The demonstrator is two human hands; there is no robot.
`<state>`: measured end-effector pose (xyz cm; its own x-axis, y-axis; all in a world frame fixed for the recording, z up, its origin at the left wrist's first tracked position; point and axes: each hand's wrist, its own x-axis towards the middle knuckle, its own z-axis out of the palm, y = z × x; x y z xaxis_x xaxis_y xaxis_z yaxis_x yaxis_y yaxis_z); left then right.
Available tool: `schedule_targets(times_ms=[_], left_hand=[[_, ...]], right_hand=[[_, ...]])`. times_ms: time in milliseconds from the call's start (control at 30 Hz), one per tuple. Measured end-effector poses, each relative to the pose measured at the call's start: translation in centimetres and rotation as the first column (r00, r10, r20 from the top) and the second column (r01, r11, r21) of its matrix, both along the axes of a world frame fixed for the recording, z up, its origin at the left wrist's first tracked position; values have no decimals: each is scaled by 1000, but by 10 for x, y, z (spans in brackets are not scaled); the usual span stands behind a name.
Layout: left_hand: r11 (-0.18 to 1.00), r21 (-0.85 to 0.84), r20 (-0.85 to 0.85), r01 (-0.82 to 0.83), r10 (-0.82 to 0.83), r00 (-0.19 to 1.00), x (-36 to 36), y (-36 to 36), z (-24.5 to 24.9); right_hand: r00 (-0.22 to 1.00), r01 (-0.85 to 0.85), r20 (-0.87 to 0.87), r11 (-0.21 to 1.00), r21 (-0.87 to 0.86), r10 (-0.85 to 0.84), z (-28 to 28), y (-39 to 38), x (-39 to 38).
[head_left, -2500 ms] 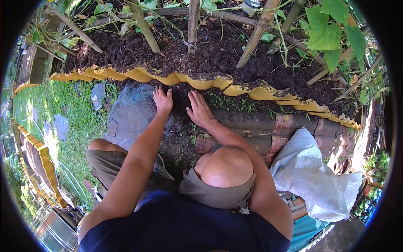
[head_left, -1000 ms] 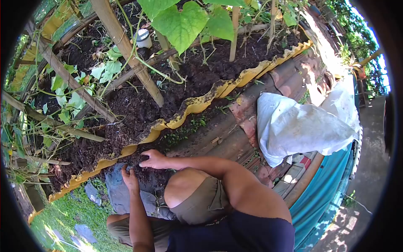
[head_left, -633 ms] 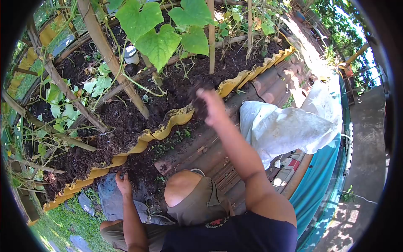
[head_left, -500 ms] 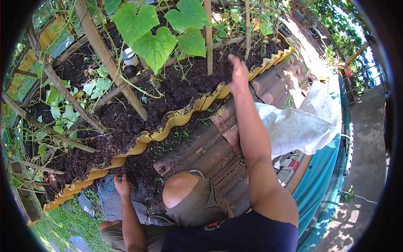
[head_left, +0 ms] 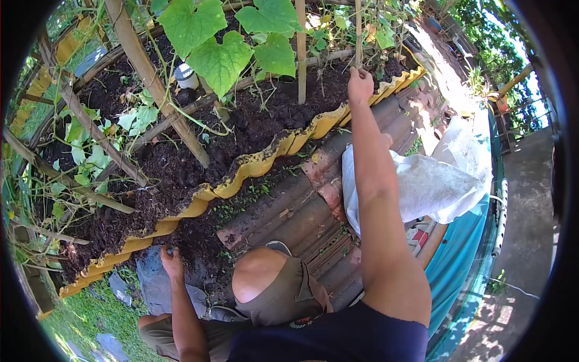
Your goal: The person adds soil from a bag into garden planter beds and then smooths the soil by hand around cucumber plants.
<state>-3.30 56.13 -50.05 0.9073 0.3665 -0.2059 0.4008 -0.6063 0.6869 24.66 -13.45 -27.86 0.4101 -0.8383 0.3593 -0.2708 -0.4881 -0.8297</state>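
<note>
My right hand (head_left: 360, 87) reaches far over the garden bed, its fingers curled at the foot of a thin wooden stake (head_left: 358, 36). Whether they grip the stake or soil is hidden. Dark soil (head_left: 259, 123) fills the bed around it, behind a wavy yellow edging (head_left: 253, 169). Low on the near side of that edging, my left hand (head_left: 172, 262) is closed, thumb and fingers drawn together. Something small and dark may sit between them, too small to name. Loose soil and a grey-blue slab or sheet (head_left: 154, 283) lie beside this hand.
Broad green leaves (head_left: 220, 63) and slanting poles (head_left: 154, 72) rise from the bed. A white-lidded container (head_left: 186, 76) stands in the soil. Clay roof tiles (head_left: 277, 211) lie along the edging. At right are a white sack (head_left: 422, 184) and a teal tarp (head_left: 461, 253).
My right hand has moved slightly right and its fingers have gone from stretched out to curled down by the stake. My left hand has hardly moved.
</note>
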Motion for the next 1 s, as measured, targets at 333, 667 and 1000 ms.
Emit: schedule_targets(times_ms=[333, 667, 1000], left_hand=[[974, 227, 93, -23, 2, 996, -1, 0, -54], [972, 224, -140, 72, -41, 989, 24, -27, -70], [964, 115, 290, -239, 197, 936, 6, -6, -52]], right_hand=[[417, -782, -127, 427, 453, 900, -161, 245, -199], [-714, -652, -497, -211, 728, 493, -93, 383, -147], [237, -768, -829, 620, 159, 507, -239, 451, -209]])
